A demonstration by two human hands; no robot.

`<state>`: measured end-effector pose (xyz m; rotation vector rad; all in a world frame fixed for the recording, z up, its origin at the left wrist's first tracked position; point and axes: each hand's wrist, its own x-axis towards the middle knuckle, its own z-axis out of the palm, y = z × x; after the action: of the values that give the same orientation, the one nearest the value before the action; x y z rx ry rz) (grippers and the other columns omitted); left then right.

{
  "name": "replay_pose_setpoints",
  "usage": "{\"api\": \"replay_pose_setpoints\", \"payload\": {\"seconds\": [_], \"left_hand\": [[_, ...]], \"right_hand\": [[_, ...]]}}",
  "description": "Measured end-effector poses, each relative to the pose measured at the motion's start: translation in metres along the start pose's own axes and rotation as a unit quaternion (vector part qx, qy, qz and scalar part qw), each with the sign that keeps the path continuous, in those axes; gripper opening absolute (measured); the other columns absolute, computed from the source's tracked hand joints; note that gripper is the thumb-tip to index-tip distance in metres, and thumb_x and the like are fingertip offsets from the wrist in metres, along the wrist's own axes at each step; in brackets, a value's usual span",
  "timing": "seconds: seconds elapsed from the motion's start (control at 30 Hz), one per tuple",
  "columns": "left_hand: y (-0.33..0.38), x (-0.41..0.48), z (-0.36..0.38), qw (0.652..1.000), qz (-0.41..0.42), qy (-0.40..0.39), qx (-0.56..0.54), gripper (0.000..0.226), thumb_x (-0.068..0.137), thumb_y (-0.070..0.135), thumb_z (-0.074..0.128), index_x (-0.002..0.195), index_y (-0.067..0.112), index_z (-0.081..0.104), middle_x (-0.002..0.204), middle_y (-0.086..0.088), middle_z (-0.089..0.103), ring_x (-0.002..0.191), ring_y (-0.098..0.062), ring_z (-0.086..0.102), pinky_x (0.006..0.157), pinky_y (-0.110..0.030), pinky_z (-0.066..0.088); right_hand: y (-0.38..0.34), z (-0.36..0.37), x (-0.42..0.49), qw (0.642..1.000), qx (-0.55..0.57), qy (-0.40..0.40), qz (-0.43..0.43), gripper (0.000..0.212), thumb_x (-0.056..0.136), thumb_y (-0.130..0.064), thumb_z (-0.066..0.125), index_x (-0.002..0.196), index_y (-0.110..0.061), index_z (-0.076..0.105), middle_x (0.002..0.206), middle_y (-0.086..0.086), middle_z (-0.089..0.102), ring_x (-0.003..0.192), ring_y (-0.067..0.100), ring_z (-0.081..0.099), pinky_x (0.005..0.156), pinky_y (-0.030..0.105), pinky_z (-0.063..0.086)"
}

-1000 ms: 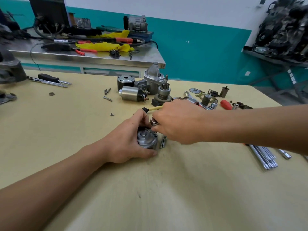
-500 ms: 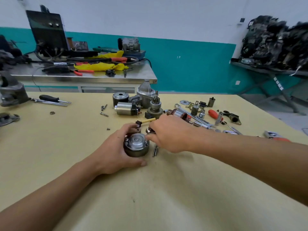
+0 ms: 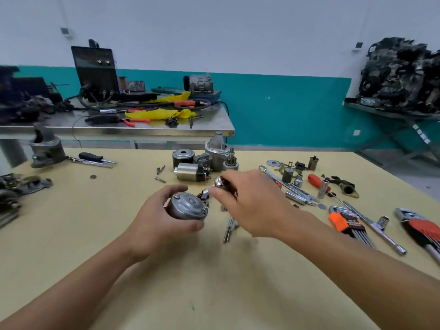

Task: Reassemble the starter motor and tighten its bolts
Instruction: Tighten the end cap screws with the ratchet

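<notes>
A: Which hands hold what?
B: Your left hand (image 3: 164, 225) curls round the motor cap (image 3: 188, 208), tilted, over the mid-worktop (image 3: 71, 234). Your right hand (image 3: 252, 203) pinches a small shiny tool (image 3: 219, 182) just beyond the cap; blur hides what it is.
A: Any labels?
B: Nothing legible; the orange holder of the hex keys (image 3: 358, 231) at your right is too blurred. The solenoid (image 3: 190, 171) lies behind your hands.

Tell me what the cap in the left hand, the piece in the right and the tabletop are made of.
Cap: metal, probably cast; dull grey, soft glints.
Piece: metal, polished; bright mirror-like highlight, though blurred.
Tabletop: likely laminated board; flat matte yellow, a few marks.
</notes>
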<state>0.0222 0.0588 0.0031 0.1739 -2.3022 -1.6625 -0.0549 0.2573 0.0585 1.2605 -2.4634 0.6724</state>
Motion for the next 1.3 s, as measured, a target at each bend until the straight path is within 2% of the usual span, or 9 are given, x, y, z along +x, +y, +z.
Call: {"api": "replay_pose_setpoints", "payload": {"seconds": [0.13,0.27,0.4,0.53,0.63,0.73,0.87,1.07,1.3], "left_hand": [[0.012,-0.001,0.011,0.955,-0.048,-0.057,-0.285,0.091,0.05,0.007,0.089,0.134,0.001,0.054,0.125,-0.02,0.066,0.118,-0.032,0.064,0.086,-0.027,0.056],[0.013,-0.007,0.029,0.913,-0.08,-0.093,-0.388,0.079,0.039,0.024,0.1,0.11,-0.001,0.073,0.116,-0.016,0.07,0.108,-0.024,0.066,0.089,-0.027,0.053],[0.009,-0.005,0.031,0.894,-0.088,-0.075,-0.432,0.097,0.041,0.025,0.099,0.125,-0.007,0.062,0.135,-0.027,0.057,0.128,-0.039,0.053,0.111,-0.056,0.04],[0.006,-0.003,0.027,0.97,-0.019,-0.009,-0.242,0.094,0.035,0.018,0.093,0.118,0.009,0.051,0.105,-0.008,0.072,0.094,-0.021,0.07,0.079,-0.031,0.059],[0.005,-0.008,0.025,0.997,0.056,-0.009,-0.05,0.088,0.041,0.026,0.094,0.112,0.025,0.042,0.101,0.007,0.068,0.084,-0.016,0.073,0.069,-0.022,0.055],[0.006,-0.015,0.026,0.995,0.091,-0.017,-0.027,0.085,0.041,0.031,0.099,0.108,0.034,0.047,0.11,0.007,0.066,0.094,-0.021,0.071,0.076,-0.029,0.059],[0.01,-0.022,0.029,0.992,0.123,-0.028,0.006,0.081,0.045,0.047,0.098,0.113,0.038,0.055,0.113,0.005,0.067,0.1,-0.019,0.068,0.082,-0.031,0.057],[0.014,-0.024,0.03,0.969,0.202,-0.045,0.133,0.073,0.064,0.057,0.084,0.127,0.034,0.055,0.124,0.017,0.062,0.118,-0.008,0.058,0.091,-0.013,0.043],[0.013,-0.024,0.028,0.952,0.25,-0.048,0.169,0.056,0.071,0.047,0.081,0.118,0.03,0.056,0.112,0.011,0.061,0.106,-0.018,0.059,0.084,-0.02,0.045]], "right_hand": [[-0.004,0.0,-0.009,0.981,0.139,0.123,-0.051,0.025,0.098,-0.048,0.05,0.083,-0.029,0.055,0.061,-0.012,0.053,0.058,0.011,0.053,0.051,0.034,0.041],[-0.009,0.017,-0.018,0.958,0.207,0.187,-0.063,0.025,0.098,-0.041,0.051,0.089,-0.02,0.061,0.066,-0.012,0.053,0.061,0.013,0.052,0.054,0.037,0.043],[-0.006,0.02,-0.023,0.949,0.234,0.207,-0.046,0.025,0.098,-0.037,0.053,0.092,-0.016,0.064,0.068,-0.008,0.057,0.063,0.015,0.056,0.056,0.038,0.045],[-0.004,0.013,-0.03,0.933,0.297,0.204,-0.009,0.025,0.096,-0.037,0.056,0.085,-0.015,0.063,0.062,-0.005,0.052,0.054,0.01,0.05,0.05,0.022,0.04],[-0.002,0.011,-0.036,0.925,0.351,0.14,0.049,0.039,0.092,-0.049,0.055,0.079,-0.013,0.062,0.06,0.005,0.05,0.052,0.014,0.044,0.048,0.028,0.036],[0.003,0.012,-0.04,0.922,0.368,0.081,0.095,0.042,0.089,-0.055,0.056,0.076,-0.016,0.063,0.06,0.007,0.055,0.049,0.011,0.044,0.046,0.024,0.036],[0.009,0.016,-0.038,0.909,0.396,0.042,0.127,0.021,0.095,-0.042,0.062,0.082,-0.029,0.071,0.054,-0.006,0.059,0.045,0.0,0.046,0.046,0.012,0.035],[0.005,0.017,-0.039,0.87,0.462,0.01,0.17,0.011,0.094,-0.041,0.063,0.096,-0.043,0.074,0.053,-0.004,0.061,0.045,0.0,0.049,0.044,0.012,0.037],[0.002,0.015,-0.038,0.862,0.462,-0.023,0.207,0.014,0.091,-0.042,0.063,0.092,-0.038,0.076,0.051,-0.003,0.059,0.046,0.002,0.049,0.045,0.013,0.038]]}}
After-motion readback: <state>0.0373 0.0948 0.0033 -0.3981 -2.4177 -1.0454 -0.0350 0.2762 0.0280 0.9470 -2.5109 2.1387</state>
